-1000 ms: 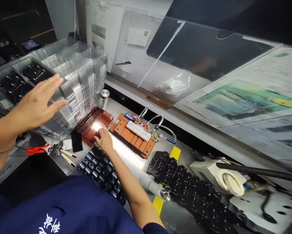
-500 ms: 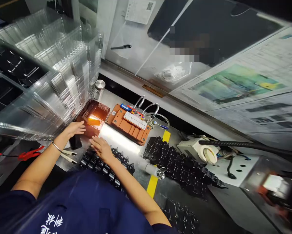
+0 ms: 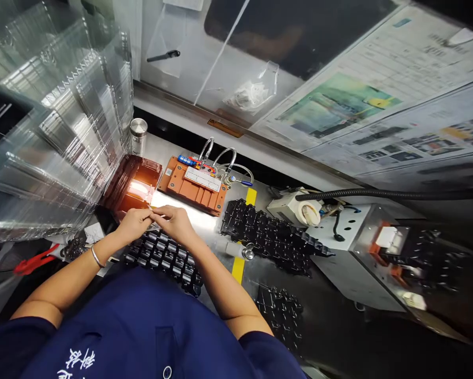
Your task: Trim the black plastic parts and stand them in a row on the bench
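My left hand (image 3: 135, 225) and my right hand (image 3: 176, 223) meet at the fingertips, both pinched. A thin orange sliver (image 3: 153, 208) shows between them; most of it is hidden by my fingers. Just beyond the hands lies a shiny, translucent brown tray (image 3: 120, 181). To its right stands an orange-brown block fixture (image 3: 177, 184), with a white perforated strip (image 3: 203, 179) and looped metal hoses on top. Below my right hand, black moulded trays of parts (image 3: 163, 258) lie on the metal bench.
Stacked clear plastic trays (image 3: 74, 126) rise at the left, near a lidded metal-topped jar (image 3: 138, 138). More black parts (image 3: 266, 237) lie to the right, beside a small white bottle (image 3: 236, 250) and a white machine (image 3: 295, 208). Red-handled pliers (image 3: 35, 260) are at lower left.
My hands, open and apart before, have come together and closed. An orange patch seen on the brown tray is gone from there. The view has shifted, so the bench appears further left and higher.
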Motion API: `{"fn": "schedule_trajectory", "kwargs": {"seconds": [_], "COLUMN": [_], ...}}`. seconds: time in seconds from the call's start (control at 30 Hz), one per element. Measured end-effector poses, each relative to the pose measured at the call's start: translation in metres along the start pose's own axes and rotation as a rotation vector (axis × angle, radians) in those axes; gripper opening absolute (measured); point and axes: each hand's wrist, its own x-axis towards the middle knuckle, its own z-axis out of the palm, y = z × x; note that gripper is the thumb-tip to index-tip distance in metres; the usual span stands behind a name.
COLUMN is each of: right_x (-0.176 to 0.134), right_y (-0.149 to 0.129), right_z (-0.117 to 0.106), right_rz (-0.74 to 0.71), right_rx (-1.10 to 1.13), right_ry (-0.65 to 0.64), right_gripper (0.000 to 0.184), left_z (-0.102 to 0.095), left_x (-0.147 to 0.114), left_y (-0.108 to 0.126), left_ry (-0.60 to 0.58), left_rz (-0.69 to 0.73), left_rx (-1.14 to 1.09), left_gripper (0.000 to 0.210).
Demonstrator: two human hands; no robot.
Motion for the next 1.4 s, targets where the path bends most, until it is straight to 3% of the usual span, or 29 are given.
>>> {"fn": "schedule_trajectory", "kwargs": {"seconds": [0.13,0.23,0.3,0.4,0.47,0.57,0.63,0.73,0.87,1.03,1.13,1.2,1.23,1.3,1.4], "right_x": [0.003,0.005,0.001,-0.021,-0.045,-0.083,-0.103,-0.120,-0.134,-0.161,-0.172,-0.172,-0.171,-0.165,-0.156], "right_y": [-0.007,-0.004,0.008,0.035,0.055,0.073,0.077,0.073,0.069,0.078,0.085,0.090,0.093,0.099,0.104], "right_z": [-0.026,-0.038,-0.046,-0.065,-0.082,-0.102,-0.109,-0.107,-0.098,-0.098,-0.104,-0.109,-0.112,-0.117,-0.126], "right_rz": [0.075,0.159,0.296,0.489,0.518,0.512,0.497,0.478,0.472,0.420,0.351,0.286,0.244,0.158,0.068], "right_rx": [0.136,0.283,0.444,0.607,0.604,0.568,0.532,0.449,0.288,0.093,-0.007,-0.062,-0.086,-0.143,-0.257], "right_ry": [-0.223,-0.271,-0.093,0.428,0.703,1.001,1.139,1.137,1.011,0.863,0.761,0.685,0.646,0.581,0.493], "right_gripper": [0.015,0.015,0.017,0.023,0.025,0.029,0.030,0.029,0.028,0.024,0.019,0.016,0.016,0.018,0.019], "left_z": [0.000,-0.001,-0.008,-0.032,-0.051,-0.075,-0.083,-0.082,-0.057,-0.030,-0.029,-0.019,-0.006,0.040,0.153], "left_x": [-0.003,-0.008,-0.009,-0.003,0.009,0.041,0.070,0.113,0.135,0.089,0.064,0.069,0.079,0.113,0.186], "left_y": [0.001,0.004,0.006,0.005,-0.001,-0.015,-0.026,-0.036,-0.037,-0.060,-0.073,-0.062,-0.049,-0.014,0.042], "left_ry": [-0.104,-0.141,-0.124,-0.020,0.089,0.236,0.316,0.342,0.341,0.197,0.167,0.195,0.189,-0.011,-0.287], "left_rz": [0.012,-0.020,-0.059,-0.146,-0.241,-0.329,-0.350,-0.370,-0.270,0.073,0.115,0.150,0.181,0.294,0.464], "left_rx": [-0.027,-0.048,-0.059,-0.011,0.136,0.369,0.498,0.657,0.777,1.025,1.142,1.153,1.139,1.094,1.043], "left_gripper": [0.017,0.026,0.032,0.037,0.033,0.026,0.025,0.026,0.041,0.046,0.050,0.051,0.049,0.043,0.030]}}
